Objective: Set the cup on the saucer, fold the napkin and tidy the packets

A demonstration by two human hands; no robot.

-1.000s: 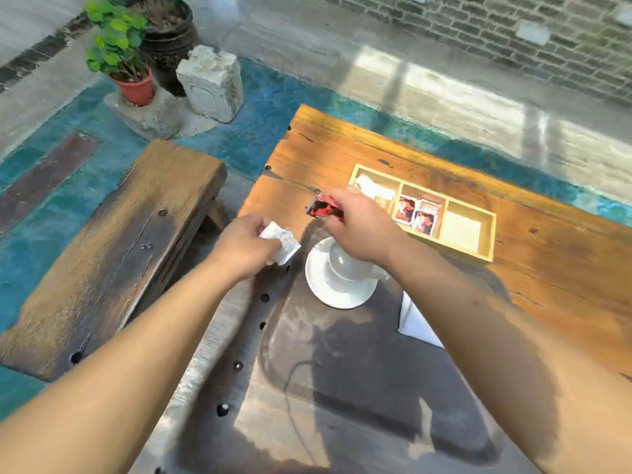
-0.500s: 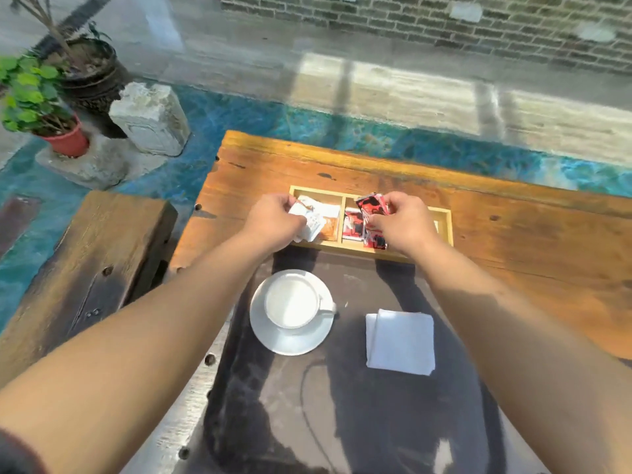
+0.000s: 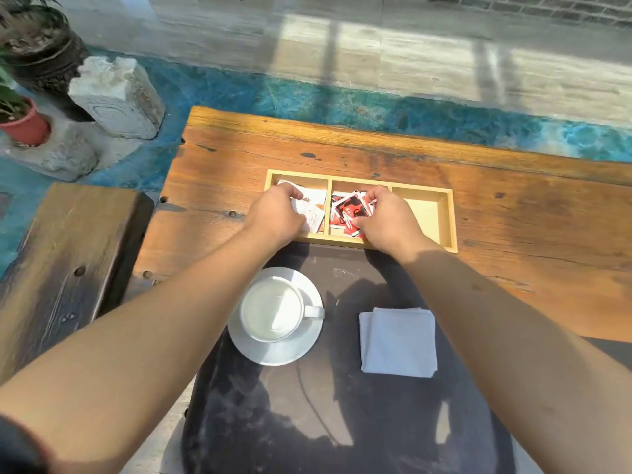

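Note:
A white cup (image 3: 272, 313) stands on a white saucer (image 3: 294, 354), handle to the right. To its right lies a folded white napkin (image 3: 398, 342). Behind them is a wooden tray (image 3: 451, 220) with three compartments. My left hand (image 3: 275, 213) holds white packets (image 3: 313, 208) over the left compartment. My right hand (image 3: 386, 217) grips red packets (image 3: 350, 210) in the middle compartment. The right compartment shows bare wood.
The wooden table (image 3: 513, 206) has a dark shadowed patch near me. A wooden bench (image 3: 68, 254) stands at the left. A stone block (image 3: 116, 97) and a red plant pot (image 3: 25, 126) sit on the floor at far left.
Both hands moved forward from above the cup to the tray and lowered the packets into its left and middle compartments. The view tilted down and nearer.

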